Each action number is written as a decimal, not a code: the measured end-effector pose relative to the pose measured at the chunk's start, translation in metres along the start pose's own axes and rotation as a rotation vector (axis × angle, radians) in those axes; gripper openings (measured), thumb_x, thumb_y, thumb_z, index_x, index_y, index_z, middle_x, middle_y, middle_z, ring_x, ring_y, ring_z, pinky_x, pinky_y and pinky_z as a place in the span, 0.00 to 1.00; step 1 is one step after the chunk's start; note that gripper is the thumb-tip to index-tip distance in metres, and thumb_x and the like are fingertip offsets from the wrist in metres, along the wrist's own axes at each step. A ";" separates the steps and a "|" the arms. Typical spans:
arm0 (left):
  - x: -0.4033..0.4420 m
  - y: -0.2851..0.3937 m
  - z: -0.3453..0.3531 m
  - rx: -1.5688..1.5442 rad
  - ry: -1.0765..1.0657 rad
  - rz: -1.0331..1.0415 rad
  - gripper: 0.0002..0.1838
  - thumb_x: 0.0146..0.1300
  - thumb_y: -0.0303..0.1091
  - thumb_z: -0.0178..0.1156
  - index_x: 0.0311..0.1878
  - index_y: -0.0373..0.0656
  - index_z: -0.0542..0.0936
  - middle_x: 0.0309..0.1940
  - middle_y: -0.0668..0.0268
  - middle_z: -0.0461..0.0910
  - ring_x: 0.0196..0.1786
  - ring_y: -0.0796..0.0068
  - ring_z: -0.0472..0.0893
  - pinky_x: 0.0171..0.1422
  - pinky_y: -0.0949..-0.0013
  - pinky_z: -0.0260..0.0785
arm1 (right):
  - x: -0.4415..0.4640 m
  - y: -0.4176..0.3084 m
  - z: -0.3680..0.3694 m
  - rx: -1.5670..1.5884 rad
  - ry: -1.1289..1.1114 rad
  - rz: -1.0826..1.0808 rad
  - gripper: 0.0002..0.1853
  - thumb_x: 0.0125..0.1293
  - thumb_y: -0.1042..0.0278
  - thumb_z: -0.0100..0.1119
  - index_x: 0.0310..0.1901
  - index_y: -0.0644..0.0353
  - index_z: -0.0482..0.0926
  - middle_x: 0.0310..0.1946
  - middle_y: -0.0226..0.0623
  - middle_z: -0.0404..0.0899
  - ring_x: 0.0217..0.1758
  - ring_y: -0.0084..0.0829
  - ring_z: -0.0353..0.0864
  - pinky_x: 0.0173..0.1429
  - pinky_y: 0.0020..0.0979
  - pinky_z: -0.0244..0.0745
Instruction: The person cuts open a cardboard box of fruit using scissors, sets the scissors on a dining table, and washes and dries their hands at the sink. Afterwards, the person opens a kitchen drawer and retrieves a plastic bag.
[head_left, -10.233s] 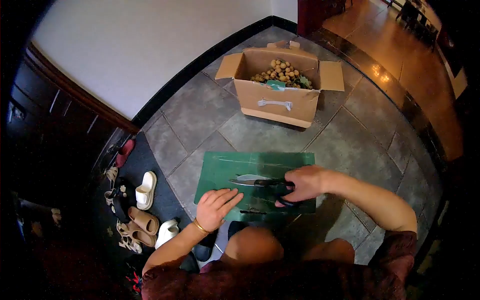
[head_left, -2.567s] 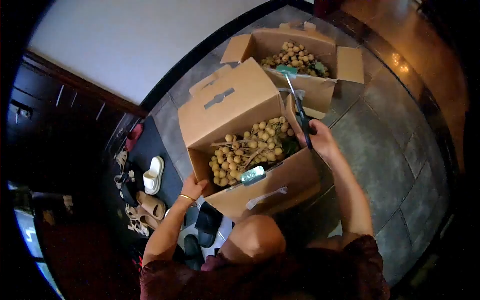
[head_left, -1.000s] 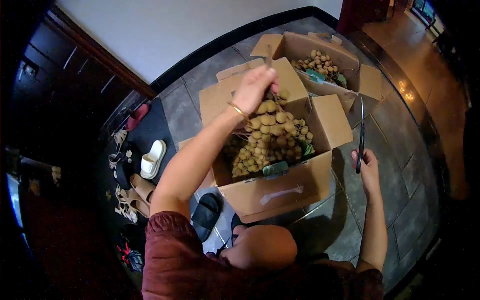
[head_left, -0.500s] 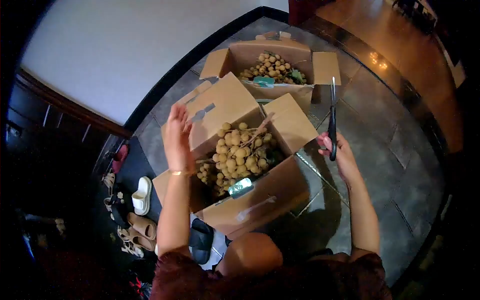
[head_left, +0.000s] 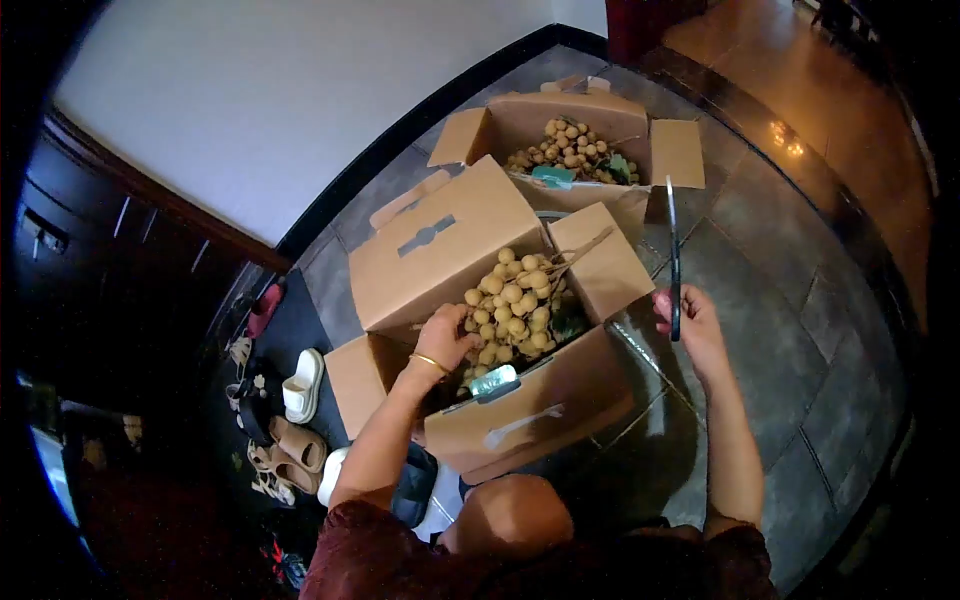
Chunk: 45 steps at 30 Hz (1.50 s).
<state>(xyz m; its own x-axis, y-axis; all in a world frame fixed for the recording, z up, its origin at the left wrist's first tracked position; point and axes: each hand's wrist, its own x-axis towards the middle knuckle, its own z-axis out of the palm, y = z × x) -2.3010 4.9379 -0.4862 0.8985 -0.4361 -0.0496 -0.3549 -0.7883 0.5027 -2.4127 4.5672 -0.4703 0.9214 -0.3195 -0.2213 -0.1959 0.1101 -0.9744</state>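
Grey tiled floor (head_left: pixel 770 330), bearing one open carton (head_left: pixel 530 425) of round tan fruit (head_left: pixel 515 300) on stems, a second carton (head_left: pixel 625 205) just behind. Left hand (head_left: pixel 445 335), fingers curled at the fruit's near-left edge, grip unclear; right hand (head_left: pixel 692 325), closed round upright scissors (head_left: pixel 674 260). Risks: fruit snapping off if stems snag on the flap (head_left: pixel 605 260); blades nicking skin if the hands converge.

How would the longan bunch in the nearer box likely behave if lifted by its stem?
The longan bunch would probably droop and swing, since many fruits crowd thin, branching stalks. The stem looks woody and fairly straight, so it may stay stiff. Any fruit that came off would likely roll, being round.
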 end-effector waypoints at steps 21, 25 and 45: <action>-0.113 0.234 0.031 -1.332 0.022 -0.491 0.21 0.66 0.27 0.50 0.61 0.34 0.68 0.59 0.52 0.71 0.61 0.61 0.72 0.67 0.61 0.61 | -0.034 0.032 0.012 -0.214 0.166 -0.073 0.16 0.64 0.69 0.59 0.51 0.66 0.73 0.40 0.41 0.78 0.41 0.33 0.79 0.44 0.32 0.75; -0.123 0.204 0.035 -0.740 0.003 -0.103 0.18 0.65 0.27 0.51 0.58 0.35 0.71 0.49 0.57 0.76 0.51 0.62 0.75 0.60 0.62 0.65 | -0.082 -0.007 0.038 -0.342 0.204 0.092 0.13 0.64 0.67 0.59 0.45 0.66 0.75 0.35 0.44 0.81 0.35 0.33 0.80 0.41 0.34 0.76; -0.153 0.369 -0.214 -1.139 -0.812 -0.077 0.22 0.71 0.42 0.50 0.61 0.39 0.70 0.52 0.62 0.75 0.57 0.70 0.72 0.64 0.69 0.62 | -0.349 -0.357 0.003 -0.577 0.169 0.248 0.14 0.63 0.61 0.60 0.45 0.61 0.76 0.33 0.50 0.80 0.37 0.47 0.82 0.41 0.40 0.75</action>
<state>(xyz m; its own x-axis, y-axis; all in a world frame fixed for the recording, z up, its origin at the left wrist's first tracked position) -2.5142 4.8068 -0.1089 0.3685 -0.8434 -0.3910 0.4416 -0.2113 0.8720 -2.6636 4.6427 -0.0451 0.7693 -0.4981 -0.4001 -0.5884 -0.3083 -0.7475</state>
